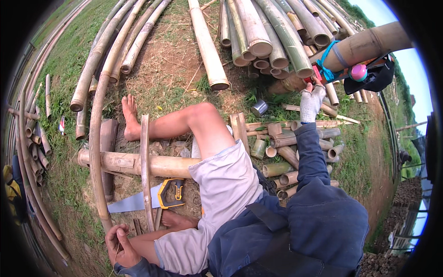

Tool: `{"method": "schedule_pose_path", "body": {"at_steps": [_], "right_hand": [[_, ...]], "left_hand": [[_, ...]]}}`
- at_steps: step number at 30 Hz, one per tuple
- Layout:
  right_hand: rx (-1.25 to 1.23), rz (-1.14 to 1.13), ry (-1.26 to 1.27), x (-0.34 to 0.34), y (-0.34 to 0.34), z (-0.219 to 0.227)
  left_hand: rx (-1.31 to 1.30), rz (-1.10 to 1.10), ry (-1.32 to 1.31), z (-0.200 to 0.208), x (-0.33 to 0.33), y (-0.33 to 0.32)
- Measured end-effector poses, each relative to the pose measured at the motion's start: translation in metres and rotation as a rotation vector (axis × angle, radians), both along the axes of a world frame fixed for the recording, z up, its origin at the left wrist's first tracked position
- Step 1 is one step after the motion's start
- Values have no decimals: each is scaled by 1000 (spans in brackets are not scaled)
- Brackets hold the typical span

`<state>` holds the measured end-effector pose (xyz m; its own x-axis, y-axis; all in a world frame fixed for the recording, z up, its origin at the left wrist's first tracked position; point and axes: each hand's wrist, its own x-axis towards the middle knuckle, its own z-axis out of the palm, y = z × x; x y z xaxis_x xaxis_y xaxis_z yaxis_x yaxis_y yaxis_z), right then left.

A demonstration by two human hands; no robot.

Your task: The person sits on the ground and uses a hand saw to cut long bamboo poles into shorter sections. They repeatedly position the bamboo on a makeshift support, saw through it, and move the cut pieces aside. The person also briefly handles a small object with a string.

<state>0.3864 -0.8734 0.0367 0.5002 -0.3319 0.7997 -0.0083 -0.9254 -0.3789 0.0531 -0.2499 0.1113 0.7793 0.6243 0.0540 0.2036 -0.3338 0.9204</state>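
My right hand, in a white knitted glove with bare fingertips, reaches far to the right. Its fingers close on a small red object whose kind I cannot make out, beside a thick bamboo post tied with turquoise cloth. Low on the left, my bare left hand is curled with thumb and fingers together. A thin strand shows below it; what the fingers hold is too small to name. Near that hand a handsaw with a yellow and black handle lies under a split bamboo strip.
A horizontal bamboo pole runs beneath my leg. A long bamboo pole leans across it. Cut bamboo pieces and a metal can lie at right. Bamboo stacks stand ahead. A black cap and pink item hang from the post.
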Motion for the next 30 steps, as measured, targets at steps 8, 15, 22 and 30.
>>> {"method": "schedule_pose_path", "body": {"at_steps": [8,15,22,30], "right_hand": [[753,607,420,-84,162,-67],[389,1334,980,-105,344,-58],[-142,1932,821,-104,488,-68],[-589,2012,455,-125,578,-97]], "left_hand": [[-24,81,-652,-6,-31,19],[-255,866,-827,-51,-102,40],[-689,1186,-192,-239,-203,-34],[-923,1548,-271,-321,-257,-60]]}}
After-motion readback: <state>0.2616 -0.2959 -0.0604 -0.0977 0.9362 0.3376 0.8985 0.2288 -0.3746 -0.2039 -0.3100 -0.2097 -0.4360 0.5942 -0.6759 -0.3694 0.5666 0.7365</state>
